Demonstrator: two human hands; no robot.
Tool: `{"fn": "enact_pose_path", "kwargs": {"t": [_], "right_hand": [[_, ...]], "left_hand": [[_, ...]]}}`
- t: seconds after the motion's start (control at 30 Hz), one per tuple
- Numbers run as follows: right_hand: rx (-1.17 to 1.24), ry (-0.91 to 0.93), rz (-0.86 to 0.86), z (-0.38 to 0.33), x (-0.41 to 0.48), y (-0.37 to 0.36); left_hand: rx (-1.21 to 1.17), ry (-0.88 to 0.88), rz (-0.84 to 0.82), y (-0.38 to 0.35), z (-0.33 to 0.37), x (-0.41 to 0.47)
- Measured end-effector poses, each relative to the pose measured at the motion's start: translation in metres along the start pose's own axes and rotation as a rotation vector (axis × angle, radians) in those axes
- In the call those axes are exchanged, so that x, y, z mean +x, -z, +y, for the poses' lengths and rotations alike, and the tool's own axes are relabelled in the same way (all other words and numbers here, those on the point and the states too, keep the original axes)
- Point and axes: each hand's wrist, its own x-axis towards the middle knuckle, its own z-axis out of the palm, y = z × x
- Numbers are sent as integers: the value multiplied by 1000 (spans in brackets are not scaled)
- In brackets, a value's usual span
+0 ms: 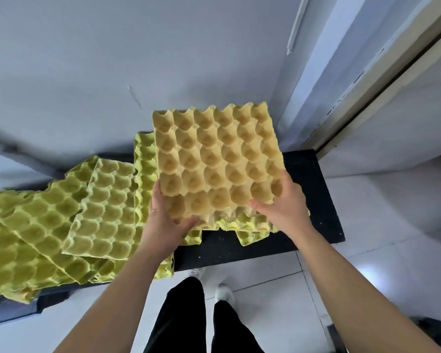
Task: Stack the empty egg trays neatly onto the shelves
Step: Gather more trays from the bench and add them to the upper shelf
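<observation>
We found the left hand (163,220) gripping the tan tray (214,159) at its near-left corner, thumb on top. The right hand (283,207) gripped the near-right corner likewise. The tray was held over green trays (250,235) on the black shelf (313,189). At 9 o'clock lay a fanned green pile (61,220).

Person's wearing loose black trousers (183,322), plain fabric, down at 6 o'clock. White sneakers too: right shoe (224,293) shows a rounded toe, left shoe (195,272) sits at 11 o'clock from it, mostly hidden. Forearms (107,301) bare as far up as you can see, left hand (163,225) and right hand (283,205) bare too.
</observation>
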Motion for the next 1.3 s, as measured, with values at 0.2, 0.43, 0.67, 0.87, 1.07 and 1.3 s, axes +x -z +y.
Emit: {"fn": "enact_pose_path", "kwargs": {"t": [0.2, 0.43, 0.67, 0.87, 1.07, 1.3], "right_hand": [[-92, 255, -12, -81, -36, 13], [-118, 581, -57, -202, -91, -19], [-64, 859, -138, -323, -182, -85], [37, 1020, -133, -414, -274, -155], [128, 1129, -122, -505, -361, -220], [144, 1217, -112, -608, -423, -282]], "left_hand": [[-125, -70, 257, 70, 4, -56], [-255, -108, 601, 174, -7, -127], [-268, -116, 907, 298, -55, -209], [-249, -179, 1040, 409, -113, -278], [-182, -213, 1144, 533, -168, -334], [-218, -191, 1218, 651, -214, -347]]}}
